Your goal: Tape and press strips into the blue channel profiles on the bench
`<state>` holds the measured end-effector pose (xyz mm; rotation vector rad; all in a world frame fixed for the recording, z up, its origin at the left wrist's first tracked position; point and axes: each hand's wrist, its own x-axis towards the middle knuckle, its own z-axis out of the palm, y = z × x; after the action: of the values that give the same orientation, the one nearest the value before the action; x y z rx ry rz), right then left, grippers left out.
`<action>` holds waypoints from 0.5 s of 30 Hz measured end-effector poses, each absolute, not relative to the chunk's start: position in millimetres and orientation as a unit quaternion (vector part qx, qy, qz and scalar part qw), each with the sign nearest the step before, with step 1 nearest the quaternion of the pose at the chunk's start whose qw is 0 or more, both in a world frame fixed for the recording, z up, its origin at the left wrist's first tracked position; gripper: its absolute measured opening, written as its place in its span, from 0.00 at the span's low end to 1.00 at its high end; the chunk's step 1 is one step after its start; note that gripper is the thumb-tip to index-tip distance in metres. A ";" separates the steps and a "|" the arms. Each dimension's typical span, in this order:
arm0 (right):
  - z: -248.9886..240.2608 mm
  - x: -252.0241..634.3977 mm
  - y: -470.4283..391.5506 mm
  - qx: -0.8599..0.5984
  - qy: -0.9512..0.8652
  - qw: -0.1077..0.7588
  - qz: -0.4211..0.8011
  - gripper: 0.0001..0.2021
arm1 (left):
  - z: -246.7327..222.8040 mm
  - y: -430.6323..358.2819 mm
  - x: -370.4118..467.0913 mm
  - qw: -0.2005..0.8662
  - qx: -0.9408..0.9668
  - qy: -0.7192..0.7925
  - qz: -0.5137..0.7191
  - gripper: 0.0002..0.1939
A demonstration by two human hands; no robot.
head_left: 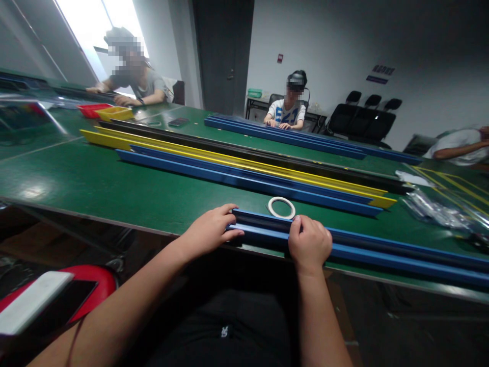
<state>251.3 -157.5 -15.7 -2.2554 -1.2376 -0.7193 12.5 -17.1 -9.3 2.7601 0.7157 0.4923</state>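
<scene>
A long blue profile [385, 256] with a dark channel lies along the near edge of the green table [153, 206]. My left hand [212, 228] grips its left end, thumb on the near side and fingers over the far side. To the right, my right hand [310, 242] is closed over the same profile, its fingertips hidden beneath the hand. Just beyond the profile, between my hands, a white ring-shaped roll [281, 208] lies flat on the table.
Blue [244, 178], yellow [229, 162] and black [313, 165] profiles lie across the table beyond the roll. Red [91, 110] and yellow [115, 113] trays stand at the far left. Clear plastic wrapping [439, 211] lies at right. Three other people sit around.
</scene>
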 end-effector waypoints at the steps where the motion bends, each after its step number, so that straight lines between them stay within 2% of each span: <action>1: -15.7 251.3 -157.6 -0.821 -0.451 0.232 -0.261 0.17 | -9.4 -16.9 12.4 0.129 0.946 0.245 0.168 0.21; 15: -13.1 248.9 -158.2 -0.831 -0.447 0.219 -0.249 0.18 | -10.3 -18.0 11.2 0.189 0.931 0.270 0.156 0.23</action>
<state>248.9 -158.2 -13.1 -2.2982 -1.2370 -0.6895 11.2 -18.0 -10.3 2.6187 0.7581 0.4377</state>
